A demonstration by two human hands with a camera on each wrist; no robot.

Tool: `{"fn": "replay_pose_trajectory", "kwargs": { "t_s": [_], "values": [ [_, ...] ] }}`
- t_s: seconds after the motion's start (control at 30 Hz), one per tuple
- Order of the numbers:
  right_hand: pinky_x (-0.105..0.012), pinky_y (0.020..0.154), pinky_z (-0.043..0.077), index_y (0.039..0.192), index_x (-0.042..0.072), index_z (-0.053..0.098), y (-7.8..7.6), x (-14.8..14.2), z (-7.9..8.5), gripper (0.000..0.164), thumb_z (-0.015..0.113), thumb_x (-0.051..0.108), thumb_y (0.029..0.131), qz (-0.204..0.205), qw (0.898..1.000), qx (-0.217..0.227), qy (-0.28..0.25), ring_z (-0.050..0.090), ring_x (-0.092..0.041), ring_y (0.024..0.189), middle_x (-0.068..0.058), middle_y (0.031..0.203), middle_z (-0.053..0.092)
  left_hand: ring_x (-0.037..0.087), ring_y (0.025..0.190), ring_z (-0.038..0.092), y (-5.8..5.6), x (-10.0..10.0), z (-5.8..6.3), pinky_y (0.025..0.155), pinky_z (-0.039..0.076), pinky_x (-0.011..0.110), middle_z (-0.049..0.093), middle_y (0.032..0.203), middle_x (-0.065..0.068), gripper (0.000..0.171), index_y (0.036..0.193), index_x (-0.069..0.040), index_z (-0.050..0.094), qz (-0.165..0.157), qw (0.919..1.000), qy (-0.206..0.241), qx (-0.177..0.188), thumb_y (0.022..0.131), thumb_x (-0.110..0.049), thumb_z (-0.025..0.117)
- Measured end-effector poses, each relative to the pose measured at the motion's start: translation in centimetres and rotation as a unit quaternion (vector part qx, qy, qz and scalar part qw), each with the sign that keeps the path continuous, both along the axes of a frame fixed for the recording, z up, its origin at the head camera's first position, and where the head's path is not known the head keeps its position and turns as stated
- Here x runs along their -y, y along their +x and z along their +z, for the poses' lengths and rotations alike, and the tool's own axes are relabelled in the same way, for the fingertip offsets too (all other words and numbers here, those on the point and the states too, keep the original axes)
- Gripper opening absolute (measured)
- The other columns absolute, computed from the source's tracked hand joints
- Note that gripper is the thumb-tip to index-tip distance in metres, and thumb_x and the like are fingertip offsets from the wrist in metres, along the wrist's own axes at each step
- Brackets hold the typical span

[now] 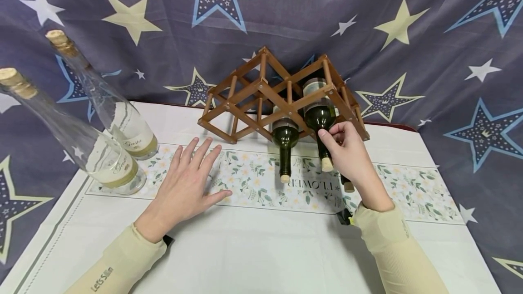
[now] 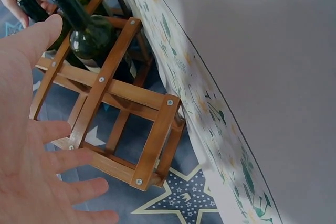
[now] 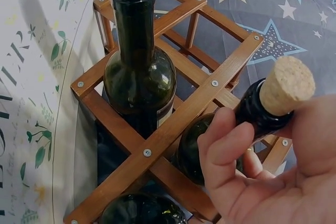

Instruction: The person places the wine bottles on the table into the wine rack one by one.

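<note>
A brown wooden lattice wine rack stands at the back of the table. My right hand holds a dark green corked wine bottle by its neck, thumb and fingers curled round it below the cork. That bottle lies in the rack's upper right compartment. A second green bottle rests in a lower compartment to its left, neck forward. Of a third bottle, mostly hidden behind my right hand, the corked end shows. My left hand, fingers spread, holds nothing left of the rack.
Two tall clear corked bottles with pale labels stand at the table's left. A floral runner lies across the white tablecloth. Behind the rack hangs a dark star-patterned cloth.
</note>
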State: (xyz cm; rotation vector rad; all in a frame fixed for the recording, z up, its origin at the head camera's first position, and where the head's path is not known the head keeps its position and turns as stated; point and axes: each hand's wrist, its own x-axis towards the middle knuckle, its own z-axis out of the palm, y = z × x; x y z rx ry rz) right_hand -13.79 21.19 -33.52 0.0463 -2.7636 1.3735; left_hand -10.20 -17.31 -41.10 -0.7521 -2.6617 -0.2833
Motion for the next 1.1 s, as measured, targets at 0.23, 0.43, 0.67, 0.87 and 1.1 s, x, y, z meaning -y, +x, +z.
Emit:
{"fn": "replay_pose_trajectory", "kwargs": {
  "t_s": [0.23, 0.43, 0.67, 0.87, 1.1],
  "values": [
    [-0.040, 0.069, 0.046, 0.126, 0.001, 0.049, 0.3, -0.3, -0.1, 0.051, 0.056, 0.049, 0.109, -0.002, 1.000, -0.005, 0.006, 0.053, -0.028, 0.071, -0.015, 0.107, 0.058, 0.052, 0.152, 0.028, 0.0, 0.0, 0.1, 0.117, 0.025, 0.073, 0.035, 0.167, 0.023, 0.111, 0.162, -0.007, 0.040, -0.001, 1.0000, -0.002, 0.000, 0.081, -0.072, 0.078],
    [-0.037, 0.062, 0.053, 0.129, 0.002, 0.049, 0.8, -0.7, 0.0, 0.054, 0.058, 0.051, 0.107, 0.002, 1.000, -0.001, -0.006, 0.060, -0.027, 0.063, -0.015, 0.112, 0.061, 0.052, 0.153, 0.027, 0.0, 0.0, 0.2, 0.118, 0.024, 0.073, 0.035, 0.167, 0.023, 0.110, 0.162, -0.007, 0.041, 0.000, 1.0000, -0.003, 0.002, 0.081, -0.073, 0.076],
    [-0.035, 0.064, 0.051, 0.130, 0.002, 0.051, 1.6, -1.2, 0.2, 0.052, 0.058, 0.049, 0.108, 0.006, 1.000, -0.014, -0.001, 0.065, -0.028, 0.070, -0.014, 0.105, 0.066, 0.052, 0.152, 0.028, -0.1, 0.0, 0.3, 0.117, 0.026, 0.072, 0.035, 0.166, 0.023, 0.108, 0.160, -0.006, 0.043, -0.003, 1.0000, 0.004, -0.003, 0.082, -0.074, 0.075],
    [-0.036, 0.070, 0.052, 0.133, 0.001, 0.051, 2.5, -1.6, 0.3, 0.053, 0.058, 0.048, 0.108, 0.007, 1.000, -0.025, 0.012, 0.068, -0.022, 0.074, -0.013, 0.111, 0.067, 0.052, 0.151, 0.030, -0.1, 0.0, 0.4, 0.117, 0.027, 0.071, 0.037, 0.165, 0.024, 0.106, 0.159, -0.005, 0.044, -0.008, 0.9999, 0.011, -0.010, 0.083, -0.071, 0.076],
    [-0.030, 0.071, 0.053, 0.133, 0.003, 0.054, 3.5, -2.1, 0.3, 0.047, 0.060, 0.043, 0.109, 0.003, 0.998, -0.058, 0.031, 0.069, -0.023, 0.084, -0.012, 0.117, 0.068, 0.052, 0.150, 0.033, -0.1, 0.0, 0.3, 0.116, 0.029, 0.071, 0.040, 0.163, 0.025, 0.101, 0.157, -0.003, 0.045, -0.015, 0.9993, 0.025, -0.023, 0.084, -0.066, 0.077]
  ]
}}
